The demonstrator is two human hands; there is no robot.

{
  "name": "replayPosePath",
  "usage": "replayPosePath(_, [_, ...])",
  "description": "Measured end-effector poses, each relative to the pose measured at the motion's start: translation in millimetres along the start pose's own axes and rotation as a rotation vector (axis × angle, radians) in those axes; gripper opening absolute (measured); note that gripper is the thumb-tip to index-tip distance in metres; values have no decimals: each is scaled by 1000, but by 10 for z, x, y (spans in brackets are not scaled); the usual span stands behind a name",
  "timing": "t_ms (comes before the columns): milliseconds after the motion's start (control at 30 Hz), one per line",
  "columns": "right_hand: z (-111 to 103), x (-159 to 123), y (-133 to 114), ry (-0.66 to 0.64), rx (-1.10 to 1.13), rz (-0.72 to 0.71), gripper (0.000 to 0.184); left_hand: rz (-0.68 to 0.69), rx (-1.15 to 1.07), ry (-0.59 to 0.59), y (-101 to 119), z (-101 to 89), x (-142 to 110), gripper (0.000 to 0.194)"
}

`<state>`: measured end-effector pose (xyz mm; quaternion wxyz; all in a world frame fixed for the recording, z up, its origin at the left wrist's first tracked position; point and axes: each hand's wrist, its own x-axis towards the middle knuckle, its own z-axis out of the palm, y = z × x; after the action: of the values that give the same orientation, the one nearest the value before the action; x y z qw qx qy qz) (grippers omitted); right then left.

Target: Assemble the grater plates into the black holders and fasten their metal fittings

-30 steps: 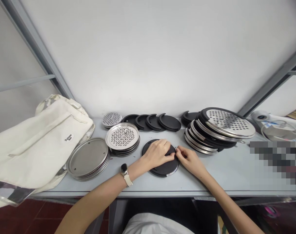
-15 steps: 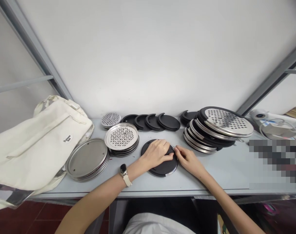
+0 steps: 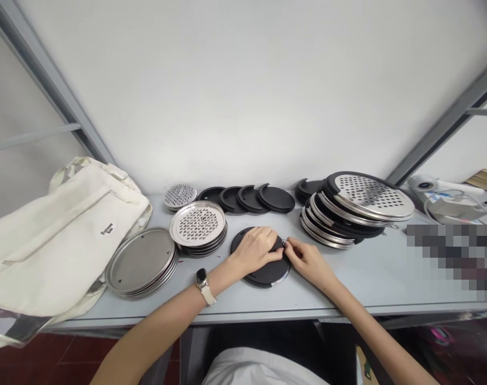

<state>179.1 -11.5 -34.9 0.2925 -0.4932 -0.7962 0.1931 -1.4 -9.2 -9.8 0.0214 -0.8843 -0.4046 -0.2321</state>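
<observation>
A black round disc [image 3: 267,275] with a strip of silvery rim lies flat on the grey desk. My left hand [image 3: 259,247] rests on top of it with curled fingers, thumb and fingertips close to its right edge. A small metal ring [image 3: 284,243] stands out at that edge. My right hand [image 3: 307,259] pinches at this ring with thumb and forefinger, the other fingers folded in. The left palm covers much of the disc's upper face.
Left are stacked plain metal discs [image 3: 141,262], stacked metal grater discs [image 3: 198,224] and a cream bag [image 3: 67,240]. Several black covers [image 3: 277,199] overlap along the wall. Right stands a tall stack of covered graters [image 3: 371,195]. A white hair dryer [image 3: 425,184] lies at far right.
The view has shifted slightly. My right fingertips have shifted a little at the metal ring, which shows more clearly now. My left hand stays on the black disc.
</observation>
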Motion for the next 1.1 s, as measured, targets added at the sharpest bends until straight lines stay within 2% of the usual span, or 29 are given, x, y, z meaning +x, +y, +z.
replayPosePath(167, [3,-1,20,34,-14,8,29,1,-4,-2,1,8,-2,18])
replayPosePath(433, [-12,0,19,-16,-10,-5,29,0,-13,-7,0,-4,-6,18])
replayPosePath(833, [-10,-11,18,-22,-28,-13,27,-11,-41,-14,7,-9,-10,15])
replayPosePath(1000, [-10,-24,8,-35,-24,-15,26,20,-47,-19,16,-36,-9,14])
replayPosePath(1100, [-14,-31,3,-45,-17,-14,25,52,-48,-6,21,-45,-11,19])
